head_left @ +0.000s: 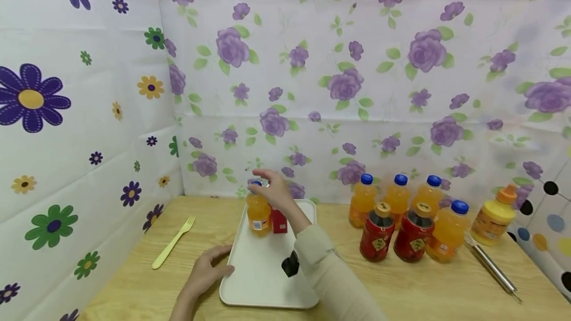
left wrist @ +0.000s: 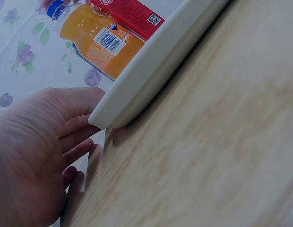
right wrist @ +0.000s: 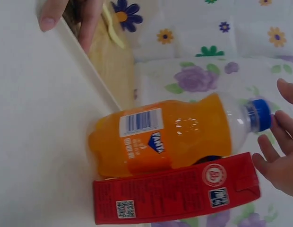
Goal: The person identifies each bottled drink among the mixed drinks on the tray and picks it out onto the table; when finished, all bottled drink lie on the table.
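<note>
A white tray [head_left: 267, 281] lies on the wooden table, and my left hand [head_left: 207, 271] holds its left rim, thumb over the edge and fingers along the outer side. At the tray's far end stands an upright Fanta bottle [right wrist: 184, 135] of orange drink with a blue cap [right wrist: 261, 115]. Beside it is a red drink carton [right wrist: 177, 191], also upright. My right hand [head_left: 274, 189] is at the bottle's top; its thumb is spread away from the cap while the fingertips [right wrist: 278, 124] are right at it.
A pale yellow fork [head_left: 174, 242] lies left of the tray. To the right stand several orange drink bottles [head_left: 363, 202], two dark bottles with red labels [head_left: 376, 237], a yellow bottle with an orange top [head_left: 492, 217] and a metal-handled whisk [head_left: 492, 266]. Floral cloth [head_left: 290, 88] hangs behind.
</note>
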`<state>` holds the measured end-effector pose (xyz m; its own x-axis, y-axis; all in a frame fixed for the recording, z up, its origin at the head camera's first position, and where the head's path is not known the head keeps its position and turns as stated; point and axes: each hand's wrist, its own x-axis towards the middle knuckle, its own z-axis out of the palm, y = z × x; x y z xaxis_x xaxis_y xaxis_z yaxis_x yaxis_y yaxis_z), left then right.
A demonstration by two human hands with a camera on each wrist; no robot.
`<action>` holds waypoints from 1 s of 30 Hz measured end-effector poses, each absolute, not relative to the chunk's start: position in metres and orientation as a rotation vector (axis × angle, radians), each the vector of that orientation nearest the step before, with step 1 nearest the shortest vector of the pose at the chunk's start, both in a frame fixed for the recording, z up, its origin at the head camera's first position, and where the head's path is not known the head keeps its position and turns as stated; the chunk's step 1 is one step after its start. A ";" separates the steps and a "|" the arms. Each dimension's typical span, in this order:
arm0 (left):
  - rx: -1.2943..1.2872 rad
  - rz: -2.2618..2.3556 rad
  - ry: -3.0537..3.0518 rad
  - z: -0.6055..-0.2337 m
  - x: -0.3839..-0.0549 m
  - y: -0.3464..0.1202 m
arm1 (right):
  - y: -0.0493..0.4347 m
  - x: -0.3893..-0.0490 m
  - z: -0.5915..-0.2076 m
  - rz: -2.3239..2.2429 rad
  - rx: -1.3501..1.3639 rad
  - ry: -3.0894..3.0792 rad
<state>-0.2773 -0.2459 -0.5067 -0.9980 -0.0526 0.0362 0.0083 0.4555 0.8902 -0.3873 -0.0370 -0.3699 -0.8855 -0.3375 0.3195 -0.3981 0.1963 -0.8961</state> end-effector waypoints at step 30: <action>0.042 -1.562 -2.678 -0.502 -0.279 -0.248 | -0.042 -0.396 -0.370 1.896 0.638 -2.586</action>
